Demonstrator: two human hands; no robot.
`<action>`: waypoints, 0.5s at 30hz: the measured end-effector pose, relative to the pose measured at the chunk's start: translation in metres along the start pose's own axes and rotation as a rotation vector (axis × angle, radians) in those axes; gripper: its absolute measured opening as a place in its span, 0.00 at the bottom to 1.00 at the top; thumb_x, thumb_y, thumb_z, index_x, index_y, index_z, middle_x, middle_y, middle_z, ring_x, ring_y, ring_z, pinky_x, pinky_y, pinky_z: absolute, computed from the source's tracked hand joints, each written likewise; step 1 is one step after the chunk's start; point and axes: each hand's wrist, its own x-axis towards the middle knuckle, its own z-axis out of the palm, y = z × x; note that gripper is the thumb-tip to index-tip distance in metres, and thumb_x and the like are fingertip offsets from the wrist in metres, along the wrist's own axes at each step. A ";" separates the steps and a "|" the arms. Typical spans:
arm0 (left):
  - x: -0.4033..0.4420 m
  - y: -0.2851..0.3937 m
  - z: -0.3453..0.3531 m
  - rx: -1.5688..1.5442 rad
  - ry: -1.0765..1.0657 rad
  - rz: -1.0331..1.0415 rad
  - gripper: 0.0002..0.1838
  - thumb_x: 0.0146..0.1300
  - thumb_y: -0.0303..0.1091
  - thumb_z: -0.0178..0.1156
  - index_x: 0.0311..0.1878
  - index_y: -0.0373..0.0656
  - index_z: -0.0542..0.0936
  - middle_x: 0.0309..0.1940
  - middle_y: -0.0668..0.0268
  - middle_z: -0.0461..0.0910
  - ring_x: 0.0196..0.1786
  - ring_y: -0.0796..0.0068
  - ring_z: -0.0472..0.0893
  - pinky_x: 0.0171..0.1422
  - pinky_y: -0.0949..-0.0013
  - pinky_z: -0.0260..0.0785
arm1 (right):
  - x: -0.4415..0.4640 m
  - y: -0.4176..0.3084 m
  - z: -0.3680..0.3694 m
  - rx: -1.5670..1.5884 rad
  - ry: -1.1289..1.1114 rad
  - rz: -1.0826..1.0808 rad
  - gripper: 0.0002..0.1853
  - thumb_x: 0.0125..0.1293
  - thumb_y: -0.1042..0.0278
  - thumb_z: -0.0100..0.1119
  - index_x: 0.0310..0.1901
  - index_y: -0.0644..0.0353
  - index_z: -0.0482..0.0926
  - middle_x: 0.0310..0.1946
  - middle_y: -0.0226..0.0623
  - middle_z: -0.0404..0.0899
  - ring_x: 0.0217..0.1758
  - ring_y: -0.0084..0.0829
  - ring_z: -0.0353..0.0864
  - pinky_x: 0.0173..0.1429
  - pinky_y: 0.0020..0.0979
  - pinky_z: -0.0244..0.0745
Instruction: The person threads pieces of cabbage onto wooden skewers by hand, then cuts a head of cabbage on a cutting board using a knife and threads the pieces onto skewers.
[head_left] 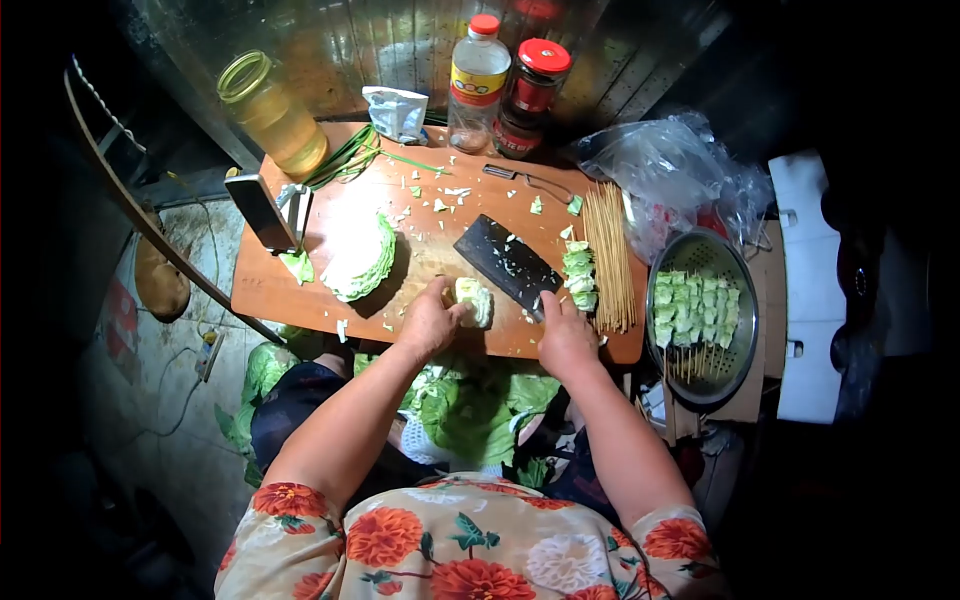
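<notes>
On the wooden board [420,215], a small stacked piece of cabbage [474,302] lies near the front edge. My left hand [430,322] has its thumb and fingers closed against the left side of this piece. My right hand [568,338] is closed at the near end of a dark-bladed cleaver [505,262], whose handle is hidden in the grip. The blade lies flat, pointing away to the left, with cabbage bits stuck on it. A cut cabbage half [372,262] sits farther left. Right of the cleaver are folded cabbage pieces [579,275] in a row.
Bamboo skewers [610,260] lie at the board's right. A metal colander [745,360] holds several cabbage skewers. A phone on a stand [262,212], an oil jar [275,120], a bottle [478,90] and a red-lidded jar [541,75] stand behind. Cabbage leaves [470,410] lie below the board.
</notes>
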 end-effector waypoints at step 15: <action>0.017 0.007 0.012 0.056 0.134 -0.114 0.26 0.45 0.38 0.77 0.42 0.35 0.74 0.35 0.54 0.82 0.37 0.60 0.82 0.44 0.62 0.74 | -0.061 -0.030 0.018 0.939 -0.105 0.086 0.26 0.62 0.60 0.58 0.58 0.67 0.69 0.39 0.52 0.80 0.43 0.49 0.81 0.50 0.39 0.75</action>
